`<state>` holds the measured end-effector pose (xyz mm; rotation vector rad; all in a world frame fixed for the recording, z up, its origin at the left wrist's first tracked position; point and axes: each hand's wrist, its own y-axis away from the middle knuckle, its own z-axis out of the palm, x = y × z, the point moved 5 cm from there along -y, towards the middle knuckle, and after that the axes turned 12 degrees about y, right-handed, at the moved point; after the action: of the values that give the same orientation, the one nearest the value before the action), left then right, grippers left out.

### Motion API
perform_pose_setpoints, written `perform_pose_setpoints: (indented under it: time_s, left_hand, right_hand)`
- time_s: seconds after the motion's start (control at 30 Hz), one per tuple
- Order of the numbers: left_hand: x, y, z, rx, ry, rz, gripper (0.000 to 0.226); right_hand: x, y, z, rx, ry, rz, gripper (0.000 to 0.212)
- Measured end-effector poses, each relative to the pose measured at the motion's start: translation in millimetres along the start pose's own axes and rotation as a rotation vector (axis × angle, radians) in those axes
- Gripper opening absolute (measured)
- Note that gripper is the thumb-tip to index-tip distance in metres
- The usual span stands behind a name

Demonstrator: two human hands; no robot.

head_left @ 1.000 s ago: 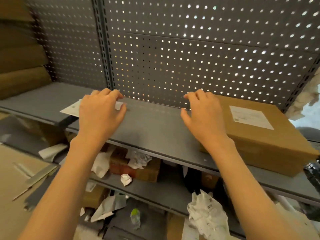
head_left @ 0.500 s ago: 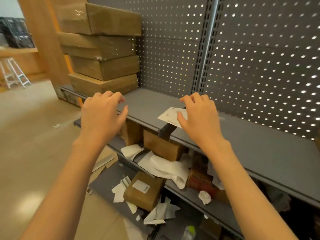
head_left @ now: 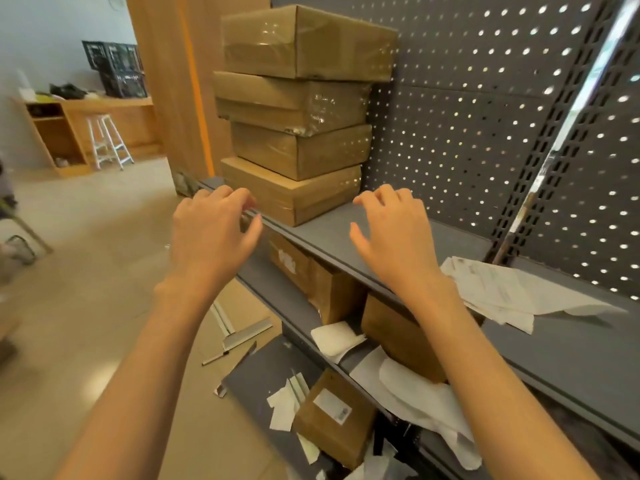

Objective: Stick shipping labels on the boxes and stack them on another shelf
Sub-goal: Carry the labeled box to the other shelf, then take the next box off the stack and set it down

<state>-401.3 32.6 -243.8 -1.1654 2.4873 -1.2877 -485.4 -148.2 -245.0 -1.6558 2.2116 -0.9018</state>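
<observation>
Head view: since the earlier frame the view has swung left; the box stack [head_left: 298, 112], formerly upper left, now stands centre-top, just beyond both hands. Left hand [head_left: 211, 233] and right hand [head_left: 394, 237] hover loosely curled, holding nothing, roughly equally near. Labels [head_left: 498, 289] lie lower right; print unreadable.

— Where from? Which way?
— Head-worn, looking forward and down, angled left along the grey metal shelf [head_left: 408, 244], close above both outstretched hands.
— Second view?
— Only this one wide-angle camera.
</observation>
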Motion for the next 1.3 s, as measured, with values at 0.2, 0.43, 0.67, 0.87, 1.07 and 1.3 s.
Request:
perform_pose_setpoints:
  time_s: [0.2,0.43,0.67,0.87,1.07,1.3]
  left_hand:
    - [-48.5,-57.8,13.7,0.047,-0.026,-0.001,0.021]
    - [-104.0,-120.6,30.0,0.079,-0.060,0.008,0.021]
    - [-134.5,-168.7,51.8,0.121,0.014,0.096,0.021]
    - [-170.3,-209.8,74.9,0.116,0.136,0.212,0.021]
    - [-196.3,-255.0,73.6,0.149,0.275,0.360,0.022]
    - [-209.3,-297.1,72.6,0.152,0.395,0.412,0.025]
  right_hand:
    - [-29.7,-76.1,27.3,0.061,-0.053,-0.011,0.030]
    - [-56.9,-149.4,53.8,0.129,-0.055,-0.014,0.029]
    - [-69.7,-182.9,65.8,0.219,0.033,0.043,0.022]
    - [-86.0,-198.8,63.3,0.293,0.173,0.188,0.020]
    - [-104.4,-210.3,42.8,0.390,0.271,0.384,0.028]
    - [-115.9,-222.5,9.8,0.560,0.284,0.539,0.031]
